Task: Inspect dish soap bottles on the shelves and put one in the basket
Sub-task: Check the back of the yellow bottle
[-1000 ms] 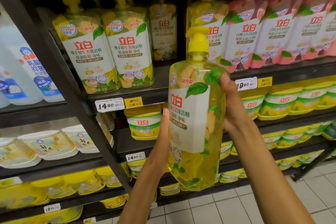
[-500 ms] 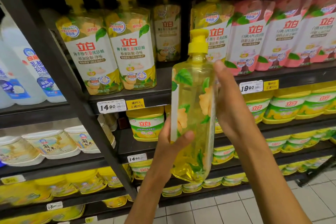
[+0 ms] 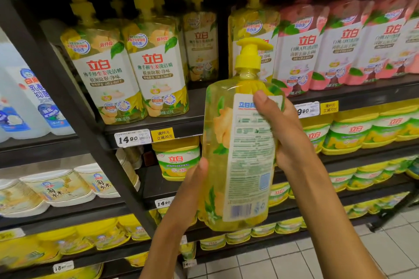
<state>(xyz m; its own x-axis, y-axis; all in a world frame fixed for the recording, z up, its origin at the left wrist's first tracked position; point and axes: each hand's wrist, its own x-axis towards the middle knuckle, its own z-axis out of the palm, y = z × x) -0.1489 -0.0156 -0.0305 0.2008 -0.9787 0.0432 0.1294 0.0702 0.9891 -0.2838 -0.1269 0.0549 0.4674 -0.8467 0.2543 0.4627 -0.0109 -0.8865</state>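
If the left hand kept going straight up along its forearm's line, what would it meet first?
Probably the green-and-yellow tub on the shelf just above the left hand, which grips the held bottle; depth is unclear, so it might pass in front.

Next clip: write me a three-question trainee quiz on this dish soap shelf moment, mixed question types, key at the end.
1. True or false: both hands hold the yellow bottle.
2. Which side of the bottle faces the camera? A front label, B back label with barcode, C base.
3. Fill in: the price tag under the yellow bottles on the shelf reads ____.

Key: 1 true: left hand low, right hand high. 2 B. 3 14.90.
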